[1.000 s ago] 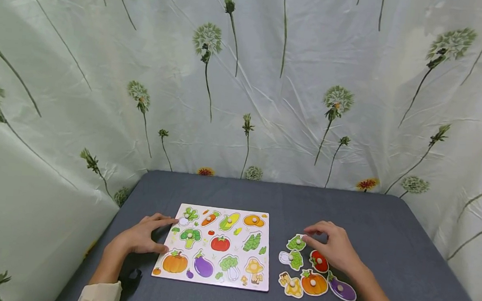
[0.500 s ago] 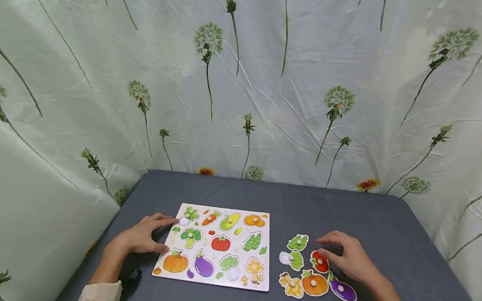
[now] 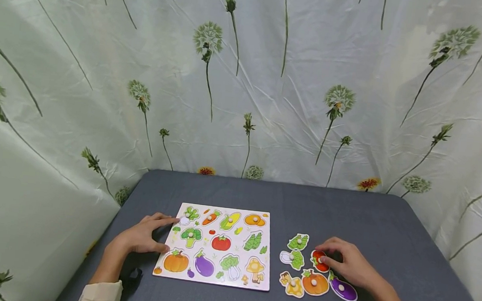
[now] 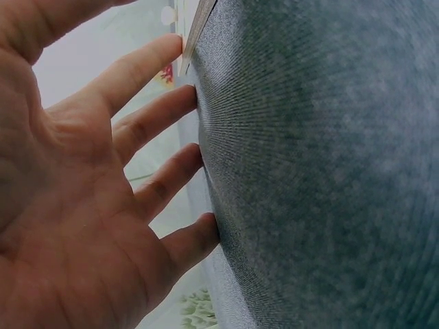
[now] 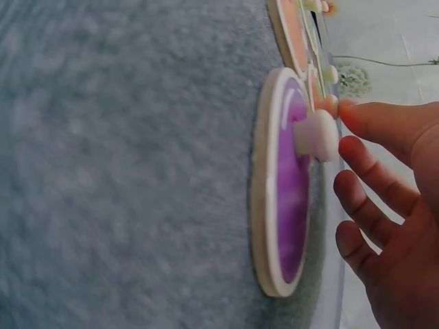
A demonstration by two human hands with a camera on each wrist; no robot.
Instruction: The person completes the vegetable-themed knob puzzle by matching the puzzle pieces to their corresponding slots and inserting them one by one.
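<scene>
My right hand reaches over the tomato piece, thumb tip right at its knob and a gap showing between thumb and index fingertip. In the right wrist view, the hand has its thumb close to a knob beyond the eggplant piece; the index finger is hidden. Fingers spread, my left hand rests at the left edge of the white vegetable puzzle board. The left wrist view shows that hand's straight fingers, their tips along the dark cloth and the board's edge.
Around the tomato lie a green pea piece, a cabbage piece, a mushroom piece, a pumpkin piece and an eggplant piece. The grey-blue table backs onto a dandelion-print curtain.
My right hand has moved from over the green pea piece, back to the right, then down to the tomato piece. My left hand stays at the board's edge.
</scene>
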